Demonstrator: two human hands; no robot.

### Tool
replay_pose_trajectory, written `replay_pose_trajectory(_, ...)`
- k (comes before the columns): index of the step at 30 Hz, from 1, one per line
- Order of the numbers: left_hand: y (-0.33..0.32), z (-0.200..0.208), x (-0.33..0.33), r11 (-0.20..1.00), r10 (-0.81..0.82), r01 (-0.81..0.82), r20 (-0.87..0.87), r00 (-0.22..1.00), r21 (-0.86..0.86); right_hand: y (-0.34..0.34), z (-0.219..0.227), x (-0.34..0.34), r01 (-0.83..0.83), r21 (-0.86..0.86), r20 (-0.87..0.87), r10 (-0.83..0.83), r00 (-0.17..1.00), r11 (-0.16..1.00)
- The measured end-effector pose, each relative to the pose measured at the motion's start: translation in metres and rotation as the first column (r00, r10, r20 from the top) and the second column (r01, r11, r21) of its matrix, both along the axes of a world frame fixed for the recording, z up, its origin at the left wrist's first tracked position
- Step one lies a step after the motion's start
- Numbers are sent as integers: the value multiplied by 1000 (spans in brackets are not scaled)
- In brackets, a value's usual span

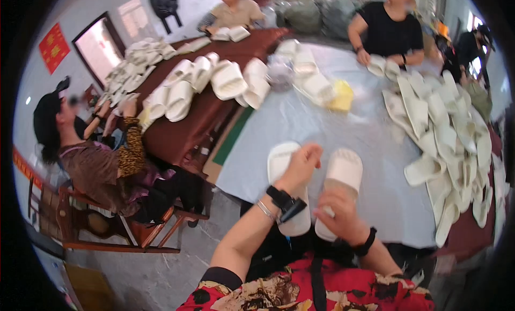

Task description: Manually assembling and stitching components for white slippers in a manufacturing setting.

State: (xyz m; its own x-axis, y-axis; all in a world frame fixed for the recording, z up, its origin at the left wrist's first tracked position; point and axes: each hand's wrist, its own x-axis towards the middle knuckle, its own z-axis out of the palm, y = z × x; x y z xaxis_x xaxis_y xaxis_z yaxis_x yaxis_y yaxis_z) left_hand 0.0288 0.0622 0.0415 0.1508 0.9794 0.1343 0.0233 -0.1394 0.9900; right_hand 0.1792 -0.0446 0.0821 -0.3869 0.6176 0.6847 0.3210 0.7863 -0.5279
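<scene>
Left forearm: our left forearm [244,233] comes in from the near edge and slants far and to the right, bare along its visible length.
Left wrist: our left wrist [278,197] runs nearly in line with the arm.
Left hand: our left hand [302,163] is the farther one, its fingers curled inward and the knuckles toward the far right; whether they pinch, we cannot tell.
Right forearm: our right forearm [382,257] slants far and to the left.
Right hand: our right hand [343,217] lies nearer, back upward, fingers loosely bent toward the left, slightly blurred.
Spacing: our hands are near each other, apart.
</scene>
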Motion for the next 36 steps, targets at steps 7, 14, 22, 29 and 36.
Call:
replay_pose_trajectory(7, 38, 3, -1, 989, 67, -48, -130, 989, 140, 20, -34, 42, 396, -147, 97, -385, 918, 907)
replay_pose_trajectory(14, 47, 22, 25, 971, 91, 38, -514, 853, 236, 13, -30, 47, 394, -143, 297, -340, 892, 908)
replay_pose_trajectory(22, 53, -29, 96, 957, -28, 208, -650, 760, 201, -10, -52, 60, 328, -232, 478, -187, 859, 916)
replay_pose_trajectory(29, 40, -6, 59, 984, 38, 93, -679, 733, 155, 7, -64, 46, 253, -122, 443, -175, 880, 960)
replay_pose_trajectory(36, 39, 12, 40, 991, -109, 132, -688, 717, -19, 22, -66, 33, 343, -252, 596, -135, 792, 905)
